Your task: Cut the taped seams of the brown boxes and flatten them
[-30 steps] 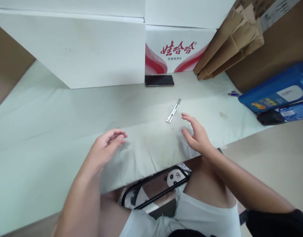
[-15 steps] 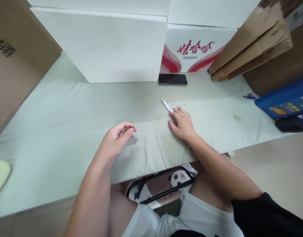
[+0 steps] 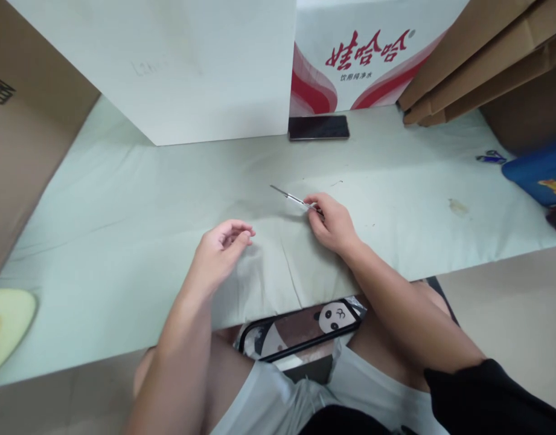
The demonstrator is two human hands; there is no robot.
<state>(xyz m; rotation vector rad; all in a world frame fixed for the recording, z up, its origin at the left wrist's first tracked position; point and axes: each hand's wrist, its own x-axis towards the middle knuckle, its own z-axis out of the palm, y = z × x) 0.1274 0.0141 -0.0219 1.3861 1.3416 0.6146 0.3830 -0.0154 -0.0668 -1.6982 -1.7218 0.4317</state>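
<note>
A: Right hand (image 3: 329,222), quick. State?
B: Thumb and fingers closed on one end of a slim cutter (image 3: 294,199). Free end points away, up and to the left.

A: Left hand (image 3: 223,246)?
B: Loosely curled, narrow gap between thumb and fingertips. Nothing visible in it. Near the cutter, not touching.

A: Where's the cutter exactly?
B: Out in front of both hands, over the table (image 3: 137,241). Looks tilted and just clear of the cloth (image 3: 191,181), going by the shadow; can't swear to it.

A: Handling?
B: My guess: light and stiff, won't bend in the grip. Body looks like smooth metal, so maybe a bit slippery. The thin dark tip reads as a blade; probably the fragile, sharp part.

A: So hold where?
B: Thick handle end, where the right hand has it. Keep fingers off the thin end, left hand's too.

A: Further out?
B: Dark phone (image 3: 318,128) lying flat against the foot of the red-printed carton (image 3: 372,66). Big white box (image 3: 205,78) beside that, folded cardboard (image 3: 481,72) on the other side.

A: Edges?
B: Small blue item (image 3: 491,157), too small to name, next to a blue container (image 3: 538,175). Far left, a brown carton (image 3: 28,139) and a pale yellow-green object (image 3: 10,326), cut off by the frame.
</note>
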